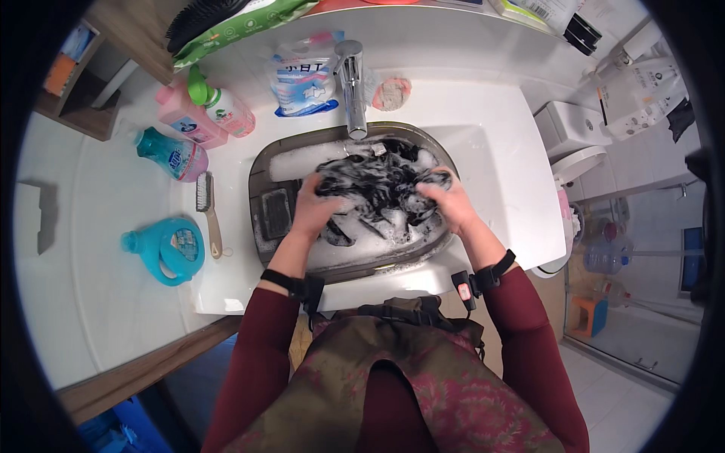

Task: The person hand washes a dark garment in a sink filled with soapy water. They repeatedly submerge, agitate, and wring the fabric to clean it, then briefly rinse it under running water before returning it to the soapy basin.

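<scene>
Both my hands are in a grey wash basin [260,177] full of white suds. My left hand [316,208] grips the left side of a wet black garment [381,185] covered in foam. My right hand [451,204] grips its right side. The garment is bunched up between the two hands, just above the soapy water. A chrome tap [352,87] stands over the far rim of the basin. A dark ribbed washboard part [276,214] shows at the basin's left inside.
On the white counter [491,128] left of the basin lie a scrubbing brush [208,211], a teal detergent jug [168,249], a teal bottle [170,155] and pink bottles [200,113]. A detergent pouch [304,75] stands behind the tap. A toilet [570,143] is on the right.
</scene>
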Demonstrator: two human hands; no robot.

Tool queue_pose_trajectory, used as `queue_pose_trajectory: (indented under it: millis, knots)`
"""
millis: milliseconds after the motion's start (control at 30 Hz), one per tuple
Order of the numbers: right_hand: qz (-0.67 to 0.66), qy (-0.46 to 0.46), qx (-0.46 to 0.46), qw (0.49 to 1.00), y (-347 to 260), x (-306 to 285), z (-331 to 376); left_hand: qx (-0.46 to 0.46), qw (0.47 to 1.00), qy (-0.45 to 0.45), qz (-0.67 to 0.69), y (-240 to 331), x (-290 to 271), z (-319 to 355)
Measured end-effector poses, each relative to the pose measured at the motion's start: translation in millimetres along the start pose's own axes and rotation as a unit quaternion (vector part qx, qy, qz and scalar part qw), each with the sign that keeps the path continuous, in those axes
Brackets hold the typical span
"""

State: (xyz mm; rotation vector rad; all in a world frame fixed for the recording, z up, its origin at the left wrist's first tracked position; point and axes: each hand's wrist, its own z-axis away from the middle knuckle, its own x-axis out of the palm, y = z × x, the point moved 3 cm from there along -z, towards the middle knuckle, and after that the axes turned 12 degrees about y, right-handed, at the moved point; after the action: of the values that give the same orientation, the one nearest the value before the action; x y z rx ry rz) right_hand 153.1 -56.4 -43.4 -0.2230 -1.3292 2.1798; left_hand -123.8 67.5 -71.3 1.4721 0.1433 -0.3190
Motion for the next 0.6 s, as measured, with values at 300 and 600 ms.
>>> queue_pose_trajectory:
  millis: [300,600]
  knots:
    - [-0.165,-0.06,0.151,0.973,6.0,98.7,27.9,-0.081,0.886,-0.043,0.455,65.8,-78.5,-1.5]
    - [0.07,-0.127,-0.029,0.989,18.0,155.3,36.6,0.234,0.961,-0.107,-0.103,107.9,-73.0,23.4]
